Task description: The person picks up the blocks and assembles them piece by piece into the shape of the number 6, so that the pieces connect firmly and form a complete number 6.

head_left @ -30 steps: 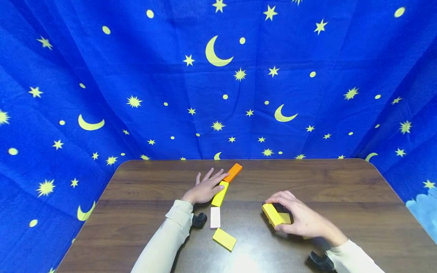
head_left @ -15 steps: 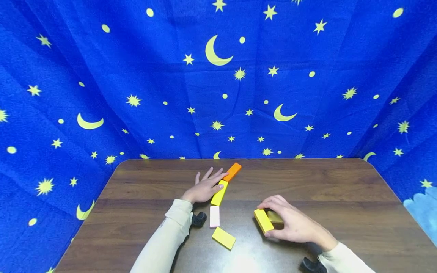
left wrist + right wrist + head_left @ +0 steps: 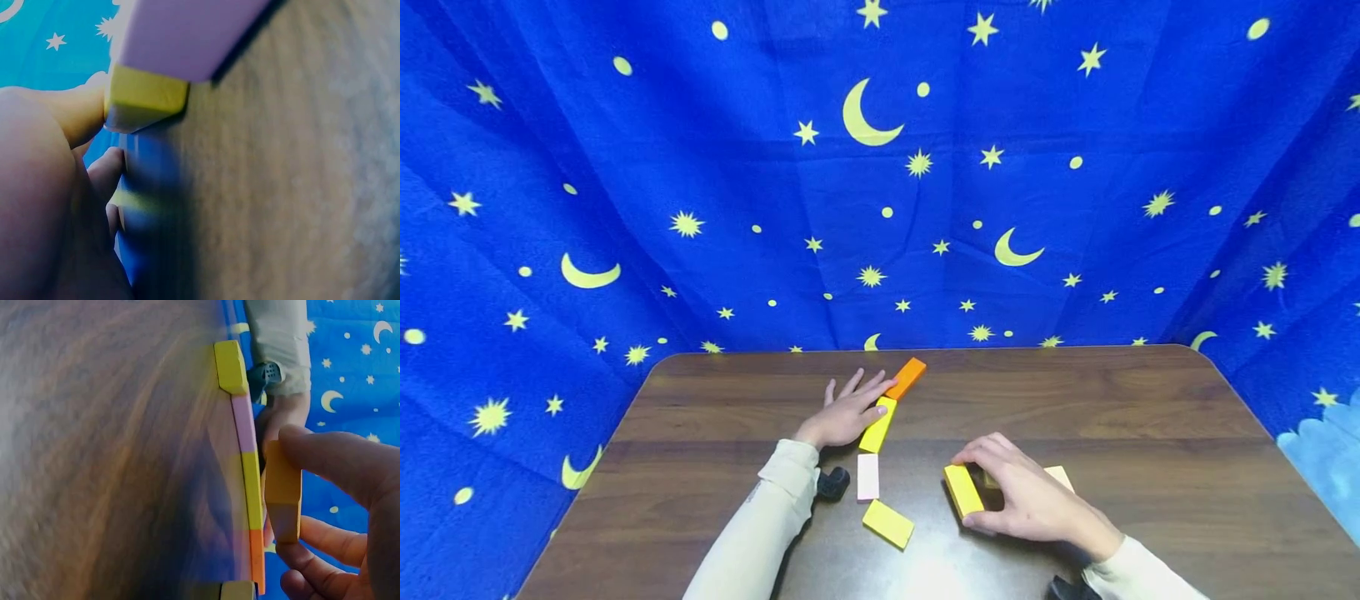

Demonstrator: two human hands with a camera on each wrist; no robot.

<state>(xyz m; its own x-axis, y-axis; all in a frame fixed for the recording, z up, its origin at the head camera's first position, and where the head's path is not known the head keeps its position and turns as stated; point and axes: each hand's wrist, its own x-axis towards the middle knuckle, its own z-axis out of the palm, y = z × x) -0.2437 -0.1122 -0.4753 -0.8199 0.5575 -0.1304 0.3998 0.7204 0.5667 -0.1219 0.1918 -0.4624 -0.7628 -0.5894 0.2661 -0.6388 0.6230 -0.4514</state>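
My left hand (image 3: 838, 418) lies with spread, fairly straight fingers beside a bent line of blocks. Its fingertips touch the orange block (image 3: 907, 377), and its thumb rests on the yellow block (image 3: 877, 427). Nearer to me the line continues with a pale pink block (image 3: 868, 477) and a second yellow block (image 3: 888, 524), set at an angle. To the right of the line, my right hand (image 3: 1026, 496) pinches another yellow block (image 3: 964, 492) between thumb and fingers. In the right wrist view, this held block (image 3: 283, 487) appears off the tabletop.
Partly hidden by my right hand are a dull yellow block (image 3: 990, 481) and a cream block (image 3: 1058, 477). The brown wooden table (image 3: 1135, 417) ends at a blue curtain (image 3: 955, 183) with moons and stars. Dark wrist-worn devices sit on both wrists.
My right hand has moved left with its yellow block, closer to the line. The cream block has come into view behind it. My left hand keeps its place at the line.
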